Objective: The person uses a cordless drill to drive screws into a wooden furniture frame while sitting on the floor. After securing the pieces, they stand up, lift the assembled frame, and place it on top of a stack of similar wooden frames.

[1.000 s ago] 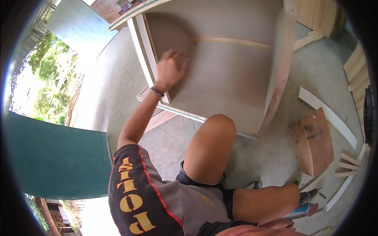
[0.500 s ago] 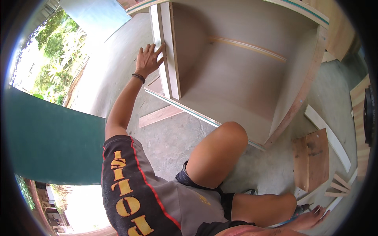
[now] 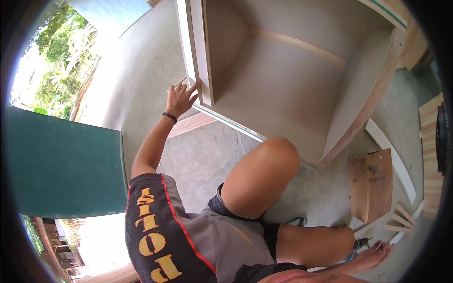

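An open wooden cabinet carcass (image 3: 283,94) with a pale interior lies in front of me. At its left side an upright pair of pale boards (image 3: 204,70) runs toward me. My left hand (image 3: 180,100) rests near the close end of these boards, fingers spread and fingertips touching the outer face, gripping nothing. At the lower right my right hand (image 3: 375,254) is low over the floor, palm partly turned up, fingers loosely apart. Beside its fingers is a small dark object (image 3: 361,243), partly hidden by my leg; its kind is unclear.
A brown wooden block-like piece (image 3: 370,186) stands on the concrete floor at right, beside a curved white strip (image 3: 394,158) and several short wood sticks (image 3: 401,219). A flat wood offcut (image 3: 191,123) lies under the cabinet's left edge. A dark green panel (image 3: 66,165) stands at left.
My left hand has moved nearer along the boards, toward their close end. The cabinet sits slightly differently in view, and my right hand shows its fingers a little more spread.
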Demonstrator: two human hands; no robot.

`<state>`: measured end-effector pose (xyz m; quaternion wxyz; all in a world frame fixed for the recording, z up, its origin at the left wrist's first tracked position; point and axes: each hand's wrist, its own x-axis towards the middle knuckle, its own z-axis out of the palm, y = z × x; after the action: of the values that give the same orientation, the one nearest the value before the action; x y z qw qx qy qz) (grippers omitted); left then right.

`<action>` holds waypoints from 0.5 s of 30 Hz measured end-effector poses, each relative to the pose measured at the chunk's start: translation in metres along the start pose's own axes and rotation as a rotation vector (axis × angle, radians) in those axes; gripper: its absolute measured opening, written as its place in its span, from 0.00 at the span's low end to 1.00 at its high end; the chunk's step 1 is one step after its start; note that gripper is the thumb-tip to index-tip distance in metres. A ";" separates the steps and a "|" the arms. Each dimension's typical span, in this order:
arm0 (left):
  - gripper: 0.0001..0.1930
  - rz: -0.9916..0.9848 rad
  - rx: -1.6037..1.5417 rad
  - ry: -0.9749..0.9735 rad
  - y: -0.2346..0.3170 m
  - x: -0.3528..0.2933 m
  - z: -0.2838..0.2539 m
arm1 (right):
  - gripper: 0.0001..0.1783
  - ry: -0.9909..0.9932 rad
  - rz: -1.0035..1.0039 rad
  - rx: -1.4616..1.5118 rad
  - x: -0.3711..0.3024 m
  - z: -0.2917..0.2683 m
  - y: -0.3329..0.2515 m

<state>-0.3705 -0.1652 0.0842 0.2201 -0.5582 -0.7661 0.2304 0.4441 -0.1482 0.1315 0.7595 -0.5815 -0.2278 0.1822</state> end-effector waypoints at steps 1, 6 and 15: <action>0.31 0.003 -0.004 -0.040 0.004 -0.003 0.002 | 0.18 0.003 0.002 0.003 0.002 -0.004 0.001; 0.30 0.073 -0.020 -0.090 0.015 -0.026 0.031 | 0.18 -0.119 0.042 0.093 0.007 -0.026 0.009; 0.21 -0.014 -0.500 -0.111 0.029 -0.064 0.039 | 0.21 -0.090 0.078 0.037 -0.019 -0.007 -0.004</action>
<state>-0.3534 -0.2229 0.0305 0.0346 -0.5765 -0.8140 0.0626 0.4322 -0.1650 0.1310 0.7515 -0.5669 -0.2354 0.2418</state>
